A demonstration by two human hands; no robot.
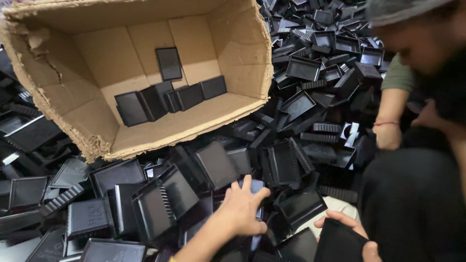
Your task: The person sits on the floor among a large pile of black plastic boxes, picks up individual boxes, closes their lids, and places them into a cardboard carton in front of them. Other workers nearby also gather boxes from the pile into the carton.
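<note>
The left hand [242, 208] lies fingers spread, palm down, on a black plastic tray [256, 186] in the heap of trays [301, 104] covering the floor. The right hand [347, 230], low at the frame's bottom edge, pinches a flat black lid [337, 242] between thumb and fingers. A torn cardboard box [238, 43] lies tipped on its side just above the heap, open toward the camera, with a few black trays [170, 99] leaning inside it. At the right another person crouches, their hand [388, 136] with a red wrist thread resting among the trays, well apart from both working hands
</note>
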